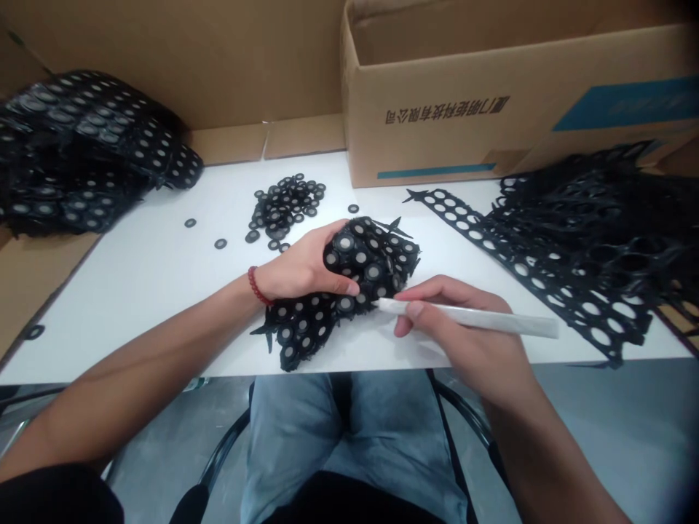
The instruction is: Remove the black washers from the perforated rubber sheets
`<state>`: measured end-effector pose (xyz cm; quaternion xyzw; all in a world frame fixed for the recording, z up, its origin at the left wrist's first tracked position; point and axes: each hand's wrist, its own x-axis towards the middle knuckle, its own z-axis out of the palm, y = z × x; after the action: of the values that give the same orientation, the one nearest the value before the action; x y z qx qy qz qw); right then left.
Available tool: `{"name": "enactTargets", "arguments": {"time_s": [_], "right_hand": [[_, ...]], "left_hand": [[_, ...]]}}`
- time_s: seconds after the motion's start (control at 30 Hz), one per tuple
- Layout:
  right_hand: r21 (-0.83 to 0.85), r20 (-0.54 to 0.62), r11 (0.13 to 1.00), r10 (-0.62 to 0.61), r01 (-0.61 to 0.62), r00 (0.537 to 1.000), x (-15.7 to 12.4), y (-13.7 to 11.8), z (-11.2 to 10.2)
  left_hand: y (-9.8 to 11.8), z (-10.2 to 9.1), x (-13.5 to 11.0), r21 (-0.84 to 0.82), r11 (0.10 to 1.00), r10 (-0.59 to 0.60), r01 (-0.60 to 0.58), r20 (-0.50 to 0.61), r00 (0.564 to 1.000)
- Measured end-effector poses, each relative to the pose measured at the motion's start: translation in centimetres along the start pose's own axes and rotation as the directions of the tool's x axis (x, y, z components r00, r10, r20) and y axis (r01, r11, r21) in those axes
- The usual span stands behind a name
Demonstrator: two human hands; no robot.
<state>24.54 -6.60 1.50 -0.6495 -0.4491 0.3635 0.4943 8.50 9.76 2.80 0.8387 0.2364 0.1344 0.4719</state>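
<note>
My left hand (309, 263) is closed around a black rubber sheet (306, 324) full of round ring washers, its thumb pressed on the face of the sheet. The sheet is bent over the hand, and the fingers behind it are hidden. In my right hand (464, 327) is a white pen-like tool (491, 320), held like a pencil. Its tip meets the lower right edge of the sheet, beside one of the rings. Just beyond the left hand lies a pile of loose black ring washers (284, 207).
Uncut black sheets (109, 138) are heaped at the left. Punched-out sheets with empty holes (573, 240) pile up at the right. A cardboard box (437, 131) stands at the back of the white table (147, 291). Several single washers (220, 244) lie scattered.
</note>
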Motion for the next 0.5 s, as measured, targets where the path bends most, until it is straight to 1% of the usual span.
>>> {"name": "enactTargets", "arguments": {"time_s": [0.1, 0.13, 0.17, 0.23, 0.3, 0.37, 0.5], "right_hand": [[0.088, -0.169, 0.995, -0.032, 0.048, 0.985, 0.0, 0.8, -0.5], [0.09, -0.201, 0.995, -0.029, 0.048, 0.979, 0.0, 0.9, -0.6], [0.082, -0.207, 0.996, -0.02, 0.038, 0.978, 0.0, 0.9, -0.8], [0.046, -0.172, 0.999, 0.003, 0.005, 0.985, -0.2, 0.6, -0.8], [0.005, -0.142, 1.0, 0.011, -0.01, 0.99, -0.4, 0.1, -0.8], [-0.022, -0.129, 1.0, -0.009, 0.007, 0.992, -0.5, -0.4, -0.6], [-0.029, -0.078, 0.999, -0.044, 0.042, 0.996, -0.6, -0.7, -0.1]], "left_hand": [[0.5, -0.4, 0.0, -0.038, 0.998, -0.048, 0.048, 0.001, 0.999], [0.7, -0.4, -0.1, -0.044, 0.997, -0.068, 0.068, -0.005, 0.998], [0.9, -0.3, -0.1, -0.041, 0.996, -0.082, 0.081, -0.014, 0.997], [1.3, -0.1, -0.1, -0.003, 0.996, -0.095, 0.095, -0.031, 0.995], [1.4, 0.2, -0.1, 0.041, 0.996, -0.082, 0.084, -0.047, 0.996], [1.4, 0.4, -0.1, 0.056, 0.996, -0.061, 0.063, -0.05, 0.997], [1.3, 0.5, -0.1, 0.04, 0.999, -0.034, 0.035, -0.016, 0.999]]}}
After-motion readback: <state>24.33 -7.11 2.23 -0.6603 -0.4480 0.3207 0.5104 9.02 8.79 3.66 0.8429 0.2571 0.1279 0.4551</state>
